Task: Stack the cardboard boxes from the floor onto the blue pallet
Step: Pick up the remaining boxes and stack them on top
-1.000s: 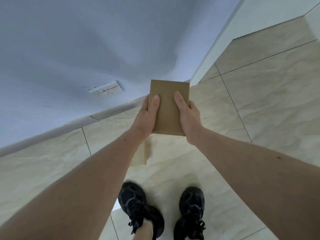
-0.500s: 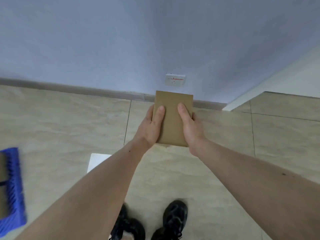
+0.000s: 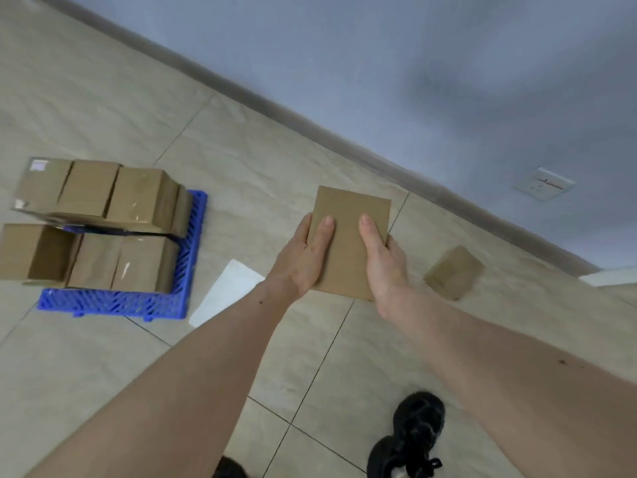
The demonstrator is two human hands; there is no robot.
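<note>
Beige tiled floor point(image 3: 103, 98) fills left and centre. Grey-blue wall point(image 3: 413, 63) upper right, white socket point(image 3: 544, 183) on it. White sheet point(image 3: 225, 293) centre-left on floor. Black shoe point(image 3: 410, 439) bottom.

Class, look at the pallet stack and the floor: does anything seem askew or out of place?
Yes. The upper row of boxes sits skewed, overhanging the lower row on the blue pallet. One small box lies alone on the floor by the wall.

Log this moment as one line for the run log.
both hands: left, right gripping flat brown cardboard box | blue plastic pallet: part loaded | small cardboard box: on floor
</note>
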